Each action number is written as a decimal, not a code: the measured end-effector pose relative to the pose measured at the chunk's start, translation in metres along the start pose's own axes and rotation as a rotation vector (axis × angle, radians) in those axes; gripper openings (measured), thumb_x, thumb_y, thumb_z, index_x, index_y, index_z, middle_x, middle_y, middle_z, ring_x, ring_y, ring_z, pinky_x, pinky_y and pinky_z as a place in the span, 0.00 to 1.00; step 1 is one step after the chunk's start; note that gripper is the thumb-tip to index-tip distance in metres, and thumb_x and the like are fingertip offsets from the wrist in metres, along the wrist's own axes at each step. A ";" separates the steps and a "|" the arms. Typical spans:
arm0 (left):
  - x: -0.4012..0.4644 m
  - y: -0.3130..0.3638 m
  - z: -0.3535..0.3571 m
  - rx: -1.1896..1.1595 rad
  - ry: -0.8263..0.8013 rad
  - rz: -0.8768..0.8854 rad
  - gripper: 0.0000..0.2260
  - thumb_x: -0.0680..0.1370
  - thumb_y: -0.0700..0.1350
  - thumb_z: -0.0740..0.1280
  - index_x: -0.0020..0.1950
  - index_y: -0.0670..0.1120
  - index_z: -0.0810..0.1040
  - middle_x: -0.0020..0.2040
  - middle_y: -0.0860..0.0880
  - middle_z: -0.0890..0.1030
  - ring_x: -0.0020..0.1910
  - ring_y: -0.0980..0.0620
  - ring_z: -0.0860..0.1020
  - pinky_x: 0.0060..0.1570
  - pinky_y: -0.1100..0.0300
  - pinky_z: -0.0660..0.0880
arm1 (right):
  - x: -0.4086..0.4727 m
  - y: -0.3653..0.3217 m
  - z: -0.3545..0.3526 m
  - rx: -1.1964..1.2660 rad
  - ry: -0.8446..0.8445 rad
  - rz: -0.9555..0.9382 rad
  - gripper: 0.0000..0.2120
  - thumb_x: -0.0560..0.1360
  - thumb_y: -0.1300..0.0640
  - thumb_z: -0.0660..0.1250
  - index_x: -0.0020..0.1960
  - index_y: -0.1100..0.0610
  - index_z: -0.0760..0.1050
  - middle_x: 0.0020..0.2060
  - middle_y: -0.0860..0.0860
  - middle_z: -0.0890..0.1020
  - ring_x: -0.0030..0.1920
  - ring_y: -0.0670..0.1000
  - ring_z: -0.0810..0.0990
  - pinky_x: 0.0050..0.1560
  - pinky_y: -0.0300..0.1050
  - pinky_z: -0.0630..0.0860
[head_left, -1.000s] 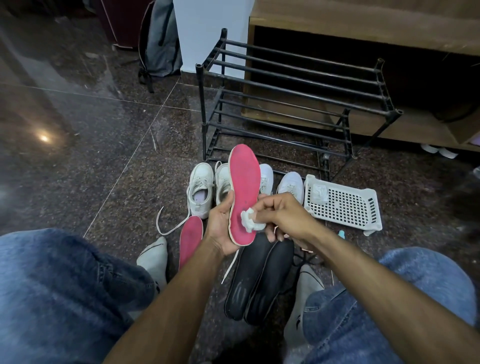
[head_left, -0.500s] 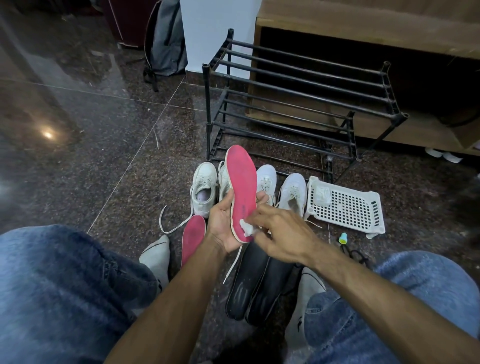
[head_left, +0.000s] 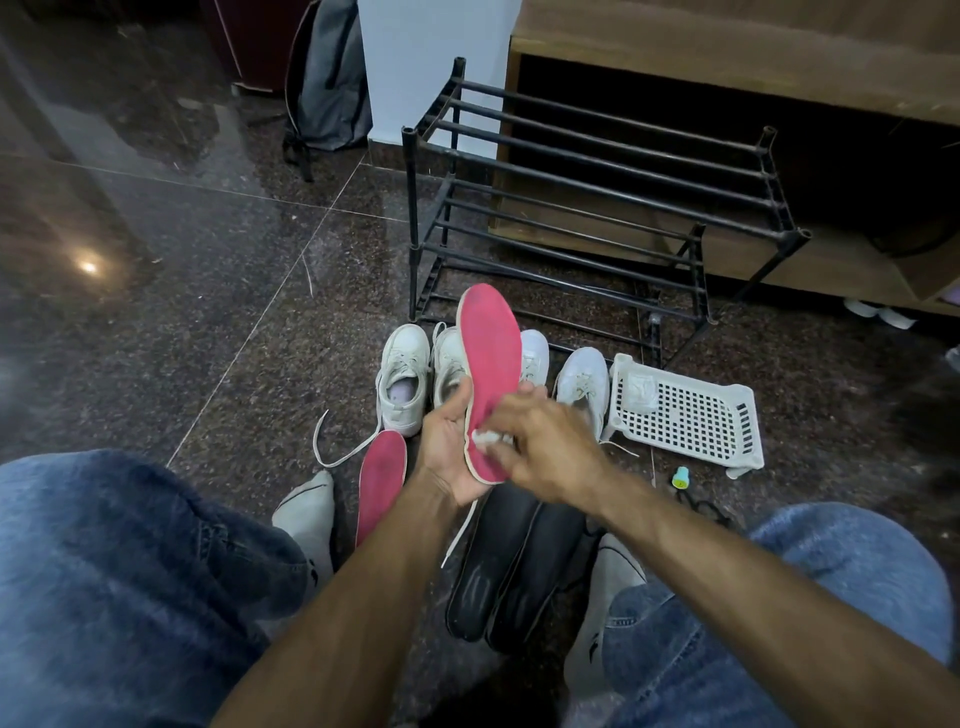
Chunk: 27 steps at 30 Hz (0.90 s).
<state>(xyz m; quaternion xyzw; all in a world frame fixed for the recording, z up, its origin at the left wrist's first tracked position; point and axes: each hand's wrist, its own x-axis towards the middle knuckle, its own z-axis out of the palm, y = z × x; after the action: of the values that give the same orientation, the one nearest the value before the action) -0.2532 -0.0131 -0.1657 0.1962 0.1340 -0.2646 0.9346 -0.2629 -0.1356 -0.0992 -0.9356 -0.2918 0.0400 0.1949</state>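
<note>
My left hand (head_left: 448, 441) grips the heel end of a pink insole (head_left: 491, 353), which stands upright with its toe pointing away from me. My right hand (head_left: 545, 441) pinches a small white wipe (head_left: 485, 439) and presses it against the lower part of that insole. A second pink insole (head_left: 379, 478) lies on the floor to the left. Two black insoles (head_left: 514, 561) lie side by side on the floor below my hands.
Several white sneakers (head_left: 402, 379) stand in a row behind the insole, loose laces trailing. A white plastic basket (head_left: 691, 415) lies at right, a small green-capped bottle (head_left: 680, 477) near it. A black metal shoe rack (head_left: 597, 208) stands behind. My jean-clad knees frame the view.
My right hand with the wipe has slid down and left across the insole's heel part. The insole has tilted slightly; the left hand keeps its hold.
</note>
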 end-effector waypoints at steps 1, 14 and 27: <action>0.001 0.002 0.001 0.011 0.008 0.007 0.28 0.81 0.57 0.55 0.57 0.34 0.80 0.57 0.38 0.81 0.69 0.43 0.72 0.70 0.47 0.65 | -0.008 -0.005 0.002 0.028 -0.037 -0.049 0.07 0.76 0.55 0.67 0.52 0.53 0.81 0.47 0.46 0.79 0.46 0.51 0.78 0.44 0.48 0.74; 0.004 -0.001 -0.002 -0.007 0.028 0.046 0.26 0.79 0.55 0.58 0.62 0.34 0.76 0.63 0.39 0.77 0.67 0.42 0.74 0.64 0.46 0.71 | -0.012 -0.004 -0.002 0.011 -0.048 -0.050 0.09 0.76 0.56 0.67 0.55 0.52 0.82 0.49 0.47 0.81 0.48 0.53 0.79 0.49 0.49 0.76; 0.001 0.001 -0.003 0.039 0.052 0.040 0.27 0.77 0.57 0.59 0.56 0.33 0.81 0.65 0.37 0.76 0.65 0.44 0.75 0.65 0.48 0.70 | -0.014 -0.009 -0.013 -0.085 -0.160 -0.076 0.11 0.78 0.53 0.65 0.59 0.50 0.79 0.53 0.43 0.78 0.53 0.49 0.78 0.54 0.51 0.72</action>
<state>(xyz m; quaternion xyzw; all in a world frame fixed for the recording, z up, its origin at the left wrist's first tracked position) -0.2525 -0.0111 -0.1681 0.2240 0.1491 -0.2433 0.9319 -0.2772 -0.1414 -0.0845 -0.9250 -0.3431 0.0947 0.1326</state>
